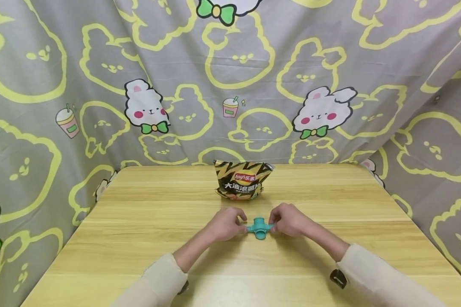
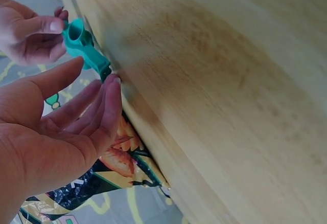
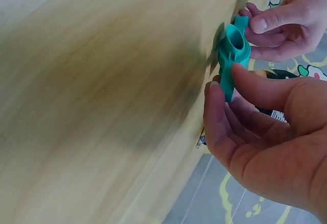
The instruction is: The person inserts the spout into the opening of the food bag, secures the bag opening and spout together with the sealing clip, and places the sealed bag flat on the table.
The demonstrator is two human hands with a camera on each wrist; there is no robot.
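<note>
Both hands are closed in on one small teal plastic piece, which is held out between them low over the front of the desk. Its left end is pinched by thumb and fingers of the left hand, its right end likewise by the right hand; neither hand is spread wide. Whether the desk is touched by the piece cannot be told. A round spout is seen at its middle, with a narrow arm reaching to each side.

As far as can be judged, only an early stage has been reached: the piece is grasped at both ends, but nothing is fitted to it. The snack bag is left standing upright behind the hands, well apart from the piece and touched by neither. Whether its top is sealed cannot be made out. Any handling that involves the bag would thus be left undone.

On the front of the bag, "Lay's 乐事" can be read in the red-and-yellow logo, with what is best read as "大波浪薯片" printed large in white beneath; the smaller line below is too fine to be read. No lettering can be found on the teal piece.
</note>
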